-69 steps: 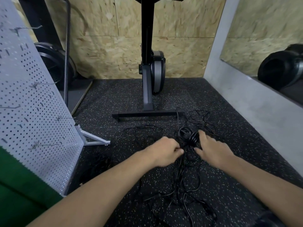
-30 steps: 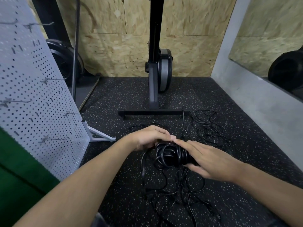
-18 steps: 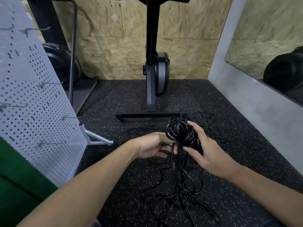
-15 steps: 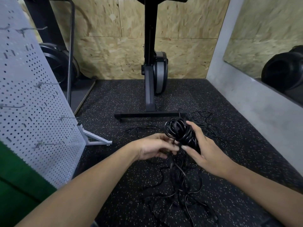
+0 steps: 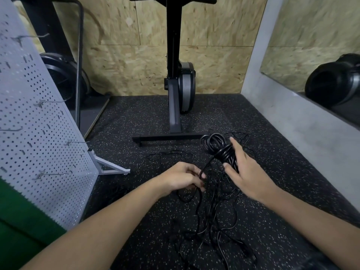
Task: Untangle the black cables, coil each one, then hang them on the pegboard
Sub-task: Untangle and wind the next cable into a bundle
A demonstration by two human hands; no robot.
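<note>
A thick coil of black cable (image 5: 217, 147) is lifted off the floor, gripped by my right hand (image 5: 247, 172) with the thumb across its lower part. One strand runs down from the coil to my left hand (image 5: 185, 177), which pinches it between thumb and fingers. Below both hands a loose tangle of thin black cables (image 5: 210, 221) lies spread on the speckled black floor, and more strands (image 5: 240, 136) lie behind the coil. The white pegboard (image 5: 33, 133) stands tilted at the left with several metal hooks (image 5: 76, 142) sticking out.
A black exercise machine (image 5: 176, 78) stands on its crossbar foot (image 5: 167, 137) just behind the cables. The pegboard's metal foot (image 5: 109, 166) juts onto the floor. A grey wall with a mirror (image 5: 311, 121) bounds the right. A green surface (image 5: 17, 227) fills the lower left.
My right hand lifted the coiled bundle off the floor and turned it upright. My left hand moved from the bundle down to one strand hanging from it.
</note>
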